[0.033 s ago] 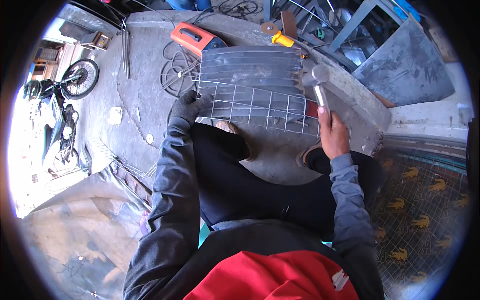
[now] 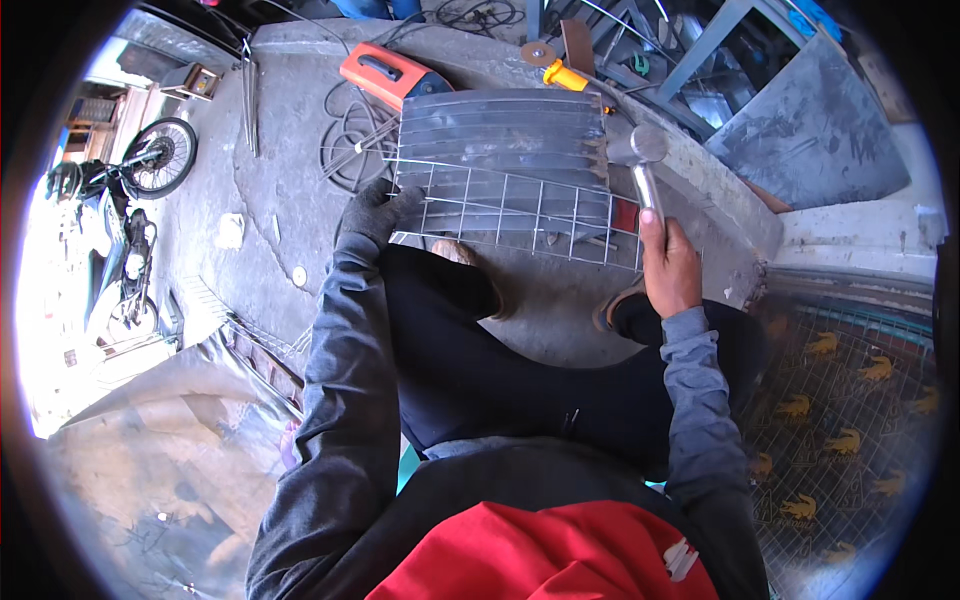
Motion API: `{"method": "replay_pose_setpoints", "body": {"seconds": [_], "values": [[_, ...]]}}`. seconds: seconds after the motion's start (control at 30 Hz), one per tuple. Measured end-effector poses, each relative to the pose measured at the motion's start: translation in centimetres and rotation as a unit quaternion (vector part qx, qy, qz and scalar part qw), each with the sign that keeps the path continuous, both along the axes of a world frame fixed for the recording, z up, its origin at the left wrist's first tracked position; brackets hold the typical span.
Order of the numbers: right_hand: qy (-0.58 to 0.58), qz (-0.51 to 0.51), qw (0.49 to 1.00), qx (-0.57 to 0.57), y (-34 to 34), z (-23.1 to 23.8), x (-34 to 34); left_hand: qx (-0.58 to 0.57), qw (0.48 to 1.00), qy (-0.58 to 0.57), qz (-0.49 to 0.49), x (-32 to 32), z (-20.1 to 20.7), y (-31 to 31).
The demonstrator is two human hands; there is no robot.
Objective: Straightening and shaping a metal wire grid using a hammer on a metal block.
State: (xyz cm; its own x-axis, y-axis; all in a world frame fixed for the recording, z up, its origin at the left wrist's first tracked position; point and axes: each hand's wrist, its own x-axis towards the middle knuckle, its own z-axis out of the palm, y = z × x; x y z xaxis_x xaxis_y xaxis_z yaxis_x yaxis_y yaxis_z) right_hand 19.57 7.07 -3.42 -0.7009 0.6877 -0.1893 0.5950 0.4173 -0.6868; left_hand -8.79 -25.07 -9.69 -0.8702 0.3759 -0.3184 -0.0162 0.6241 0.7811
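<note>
My left hand, in a dark grey glove, is closed around the left end of a wire mesh panel. The mesh slants across the near part of a dark, slatted metal sheet that has a flat, ribbed top. In my bare right hand I grip a hammer by its handle. Its metal head is raised beside the right edge of the slatted surface, apart from the mesh. A small reddish piece shows at the mesh's right end.
An orange-red machine with a black handle stands behind, with coiled cables beside it. A yellow-bodied power tool and a cutting disc lie farther back. Metal frames fill the far right. A motorcycle stands at left.
The hammer's head has shifted slightly to the right with my right hand. My left hand and the wire mesh stay in place.
</note>
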Motion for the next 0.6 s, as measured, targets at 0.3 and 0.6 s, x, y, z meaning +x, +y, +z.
{"method": "replay_pose_setpoints", "body": {"seconds": [0.3,0.6], "values": [[-0.050,0.019,0.998,0.020,0.1,-1.7,-0.3,0.037,0.999,0.015,0.016,-0.2,0.2,0.3],[0.048,-0.009,0.999,0.018,-0.5,-0.1,0.8,0.006,0.999,0.024,0.037,-0.5,-1.6,-2.1]]}}
